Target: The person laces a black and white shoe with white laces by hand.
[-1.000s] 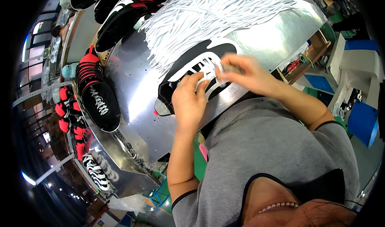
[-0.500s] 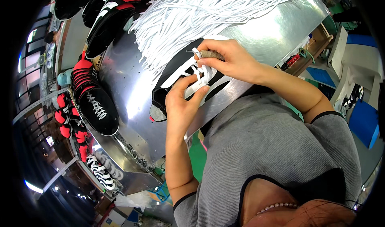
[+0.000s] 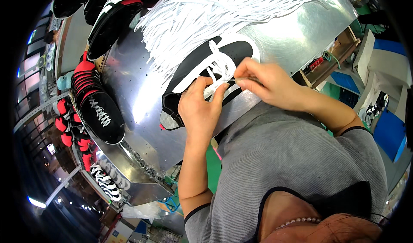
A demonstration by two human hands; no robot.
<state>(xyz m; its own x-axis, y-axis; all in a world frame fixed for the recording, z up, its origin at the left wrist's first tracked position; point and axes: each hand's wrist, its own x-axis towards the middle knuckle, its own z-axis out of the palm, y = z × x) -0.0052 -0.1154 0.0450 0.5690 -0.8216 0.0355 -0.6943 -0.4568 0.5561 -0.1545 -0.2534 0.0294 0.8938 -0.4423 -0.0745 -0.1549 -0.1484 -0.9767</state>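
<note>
A black shoe upper with white trim [image 3: 202,67] lies on a shiny metal table [image 3: 137,92] in front of me. My left hand [image 3: 200,110] presses on its near side and pinches a white lace [image 3: 217,71] that runs through the eyelets. My right hand [image 3: 266,82] grips the other end of that lace just right of the upper, fingers closed around it. A big heap of loose white laces [image 3: 215,11] spreads across the table just beyond the upper.
Finished black and red shoe uppers [image 3: 97,105] lie stacked at the table's left edge, more black ones [image 3: 112,15] at the far left corner. Red and striped pieces [image 3: 103,183] sit on a lower rack. A wooden shelf [image 3: 331,58] and blue bins [image 3: 389,127] stand to the right.
The view has shifted, so the upper sits higher and further right. My right hand has pulled the lace out to the right; my left hand stays on the upper.
</note>
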